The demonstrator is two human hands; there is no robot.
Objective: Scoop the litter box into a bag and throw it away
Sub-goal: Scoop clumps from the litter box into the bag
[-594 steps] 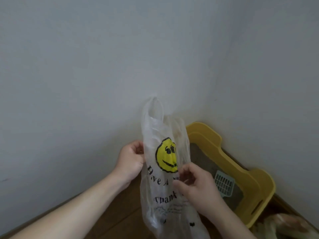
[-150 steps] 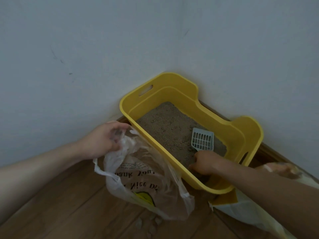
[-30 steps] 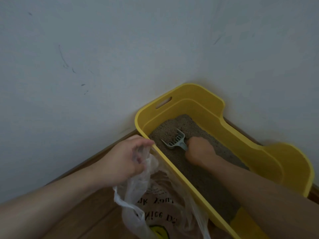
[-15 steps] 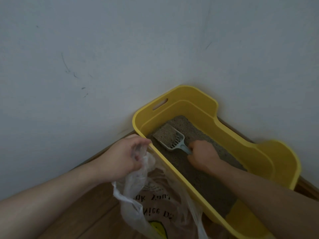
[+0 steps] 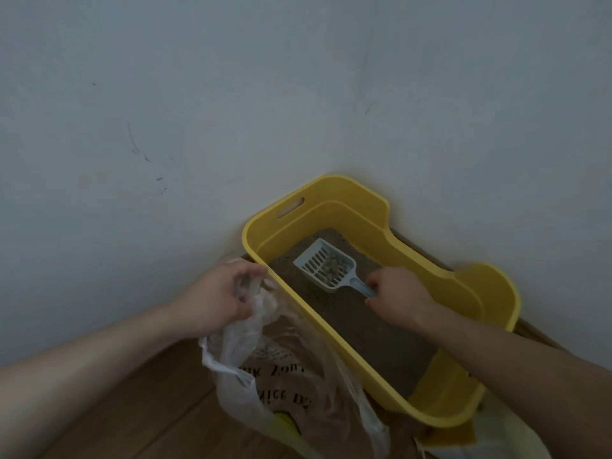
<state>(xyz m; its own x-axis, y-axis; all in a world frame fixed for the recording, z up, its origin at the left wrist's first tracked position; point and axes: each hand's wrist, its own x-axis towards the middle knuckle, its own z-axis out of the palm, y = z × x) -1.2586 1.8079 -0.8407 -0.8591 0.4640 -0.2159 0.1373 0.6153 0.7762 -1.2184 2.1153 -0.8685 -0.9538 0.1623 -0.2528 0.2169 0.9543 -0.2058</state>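
Observation:
A yellow litter box point(image 5: 470, 286) stands in the room's corner, its floor covered with grey-brown litter point(image 5: 361, 323). My right hand point(image 5: 399, 301) grips the handle of a pale blue slotted scoop point(image 5: 326, 268), held level above the litter with a few clumps lying in it. A clear plastic bag point(image 5: 284, 369) with a yellow smiley and black lettering hangs just left of the box. My left hand point(image 5: 220, 296) grips its bunched rim, holding the mouth open beside the box's near-left wall.
White walls meet behind the box. The wooden floor point(image 5: 139, 422) runs along the lower left. Another pale bag or sack point(image 5: 490, 438) lies at the bottom right, close to the box's near end.
My right hand has lifted the scoop out of the litter; loose litter has sifted away and only clumps stay in it. My left hand still holds the bag in place.

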